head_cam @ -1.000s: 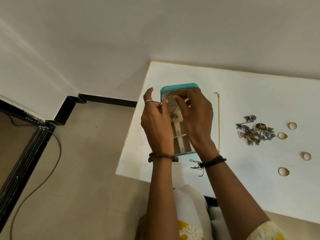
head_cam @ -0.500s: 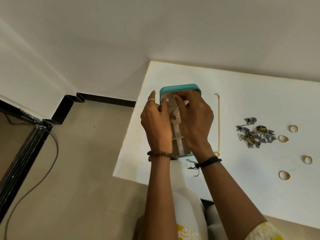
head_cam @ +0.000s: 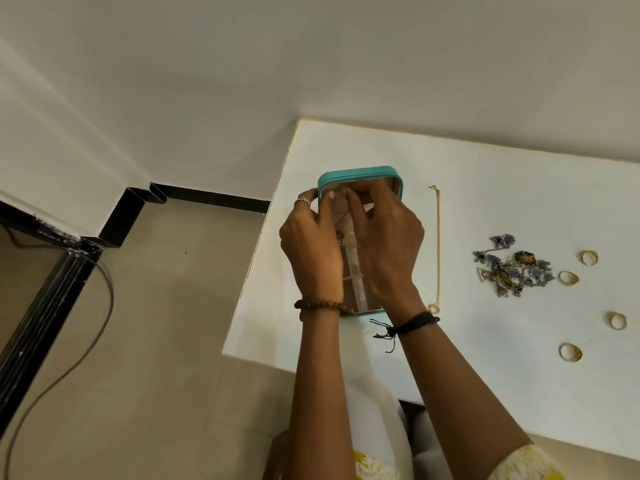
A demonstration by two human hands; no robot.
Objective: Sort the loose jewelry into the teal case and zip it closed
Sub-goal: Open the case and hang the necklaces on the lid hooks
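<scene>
Near rings: four gold rings (head_cam: 570, 352) lie loose at the right of the white worktop (head_cam: 502, 209).
Earring pile: a tangle of blue and gold pieces (head_cam: 512, 268) sits left of the rings.
Gold chain: a chain (head_cam: 438, 247) lies straight, near to far, just right of the case.
Left hand (head_cam: 313, 251): grip pinched together at the case's far end, on a thin chain (head_cam: 343, 218) that hangs into the case; the thumb lies outside the lid's left edge.
Right hand (head_cam: 388, 244): fingertips drawn together beside the left grip, on the same chain.
Teal case (head_cam: 360, 173): open near the worktop's left edge, lid upright at the far end, its divided tray mostly hidden under both hands.
</scene>
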